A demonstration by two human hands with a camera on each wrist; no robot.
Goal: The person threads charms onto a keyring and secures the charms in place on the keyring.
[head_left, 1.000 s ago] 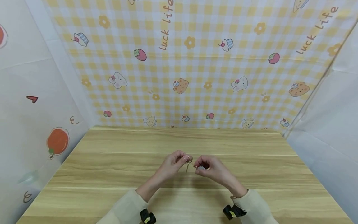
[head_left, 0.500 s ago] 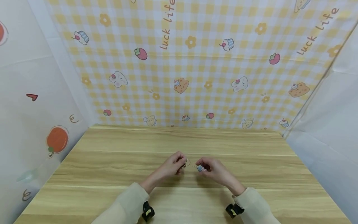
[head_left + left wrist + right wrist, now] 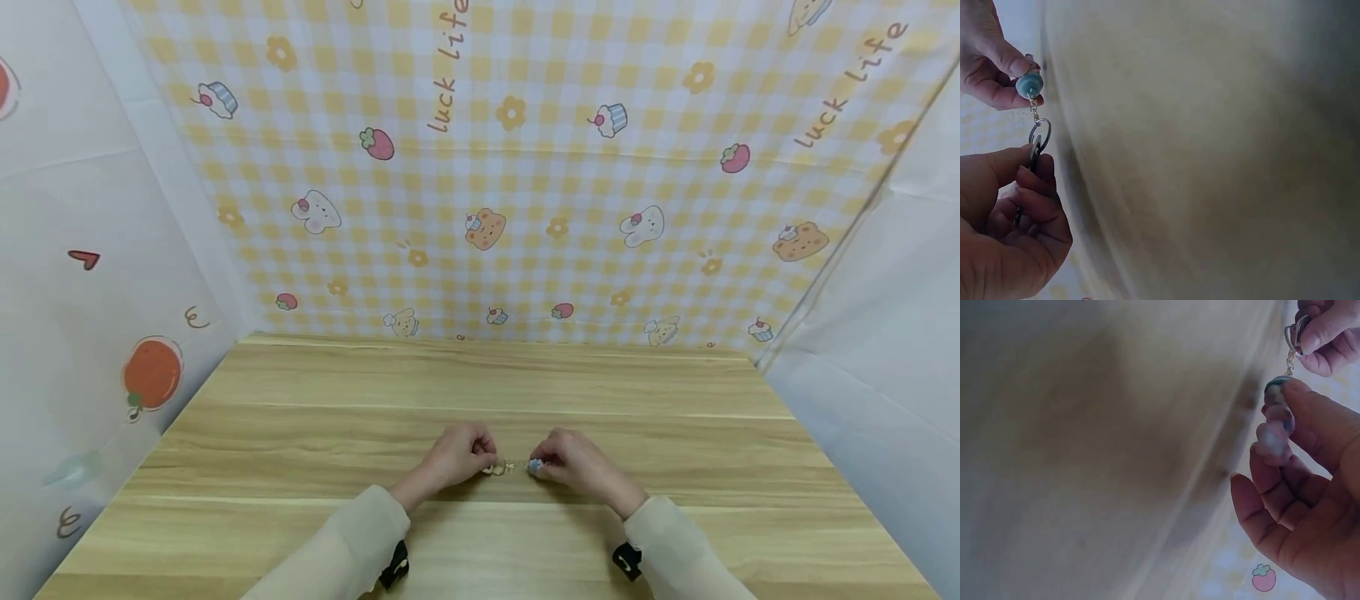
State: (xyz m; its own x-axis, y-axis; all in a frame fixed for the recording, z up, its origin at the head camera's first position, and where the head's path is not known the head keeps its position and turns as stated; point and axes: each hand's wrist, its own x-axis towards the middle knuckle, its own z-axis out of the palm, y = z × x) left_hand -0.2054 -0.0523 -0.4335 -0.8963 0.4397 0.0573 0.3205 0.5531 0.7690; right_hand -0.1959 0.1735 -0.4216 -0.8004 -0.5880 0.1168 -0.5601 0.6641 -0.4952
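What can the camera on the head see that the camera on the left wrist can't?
Only the head view shows the whole wooden table, the checked wall cloth and both sleeves. Only the left wrist view shows the split ring, its short chain and the blue-green bead up close. Both show the left hand pinching the ring end and the right hand pinching the bead.

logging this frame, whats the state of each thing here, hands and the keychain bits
left hand: pinches the ring
right hand: pinches the charm
ring: held, joined to the charm by a short chain
charm: held, blue-green, round
chain: stretched between charm and ring
table: wooden, under both hands
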